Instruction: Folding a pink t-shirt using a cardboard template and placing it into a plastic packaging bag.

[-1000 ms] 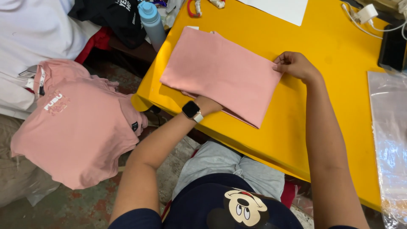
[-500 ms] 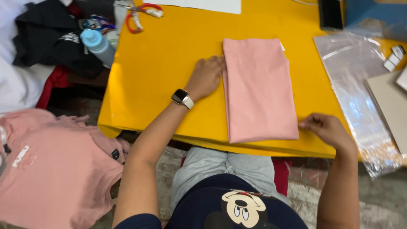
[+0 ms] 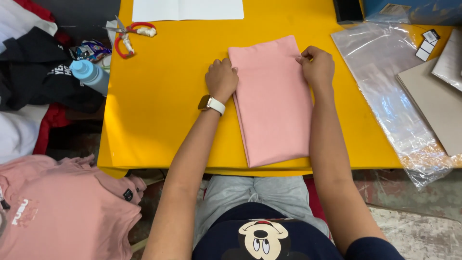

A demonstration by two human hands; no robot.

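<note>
The folded pink shirt (image 3: 273,103) now lies lengthwise on the yellow desk (image 3: 159,110), turned since earlier. Left hand (image 3: 221,79) presses its left edge, fingers curled; right hand (image 3: 316,65) pinches its right edge.

Landmark: yellow table (image 3: 159,110).
Clear plastic bag (image 3: 385,91), flat on the table's right part, overhanging its near edge.
Small white label card with dark squares (image 3: 427,44), on the bag's far corner.
Blue box (image 3: 414,10), at the table's far right.
</note>
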